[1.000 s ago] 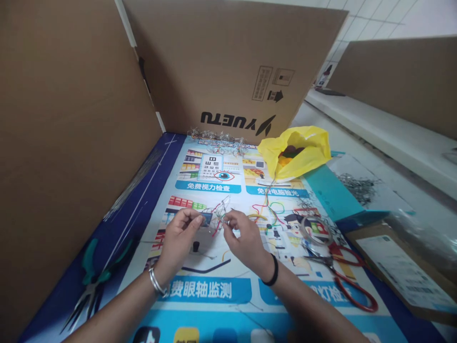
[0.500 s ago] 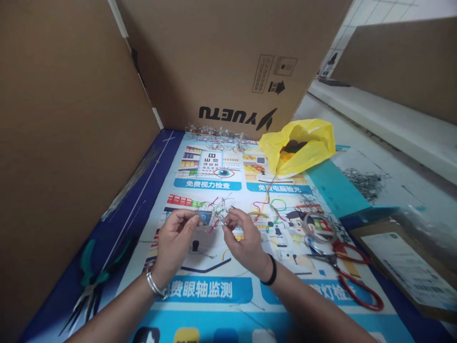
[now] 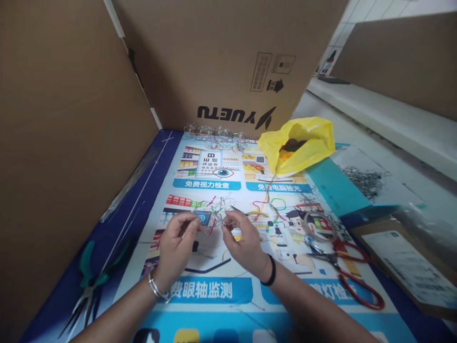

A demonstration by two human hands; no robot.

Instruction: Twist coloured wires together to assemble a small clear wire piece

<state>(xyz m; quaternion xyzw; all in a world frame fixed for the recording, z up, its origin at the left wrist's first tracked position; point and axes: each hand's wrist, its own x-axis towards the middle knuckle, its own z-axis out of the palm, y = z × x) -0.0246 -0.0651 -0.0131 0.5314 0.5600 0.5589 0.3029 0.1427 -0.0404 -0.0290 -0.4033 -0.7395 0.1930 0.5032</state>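
Observation:
Between my two hands hangs a loose tangle of thin wire with red and green thread [image 3: 217,209]. My left hand [image 3: 177,243], with a silver bangle at its wrist, is closed in a pinch at the tangle's left side. My right hand [image 3: 246,243], a black band round its wrist, pinches the wires at the tangle's right side. Both hands are over the printed poster [image 3: 210,262]. Red, green and yellow threads [image 3: 271,214] lie to the right of my right hand and run up to a yellow bag [image 3: 298,147].
Teal-handled pliers [image 3: 87,290] lie at the left, below a bundle of wires [image 3: 128,186]. Red-handled scissors [image 3: 335,259] and a tape roll [image 3: 319,226] lie at the right. More wire tangles [image 3: 214,132] lie along the cardboard wall [image 3: 221,57]. A labelled package [image 3: 403,262] sits far right.
My left hand has tilted slightly and its fingers are drawn closer together. The wire tangle has shifted a little between my hands. The right hand has barely moved.

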